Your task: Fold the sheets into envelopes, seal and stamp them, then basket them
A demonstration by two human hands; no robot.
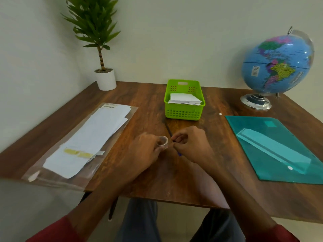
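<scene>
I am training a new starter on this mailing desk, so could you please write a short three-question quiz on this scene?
1. True or false: the green basket already holds folded white paper.
2. What does the left hand hold? A) a small tape roll B) a stamp C) a pen
3. Which side of the table has the teal folder: the person's left or right?

Key: 1 true. 2 A; the right hand's fingers pinch something at the roll. 3 right.

Left hand (148, 147) and right hand (190, 145) close together, fingers (178, 137) curled, pinching.
</scene>
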